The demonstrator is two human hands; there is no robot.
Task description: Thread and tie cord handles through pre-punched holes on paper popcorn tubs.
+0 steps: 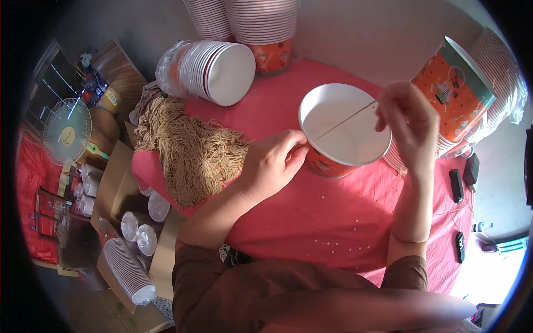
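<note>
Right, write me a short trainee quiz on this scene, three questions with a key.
1. Which hand holds the cord across the mouth of a tub?
2. True or false: the tan pile lies to the right of that tub.
3. Fill in the blank: the inside of that tub is ____.

Key:
1. The right hand.
2. False; the tan pile lies to its left.
3. White.
</note>
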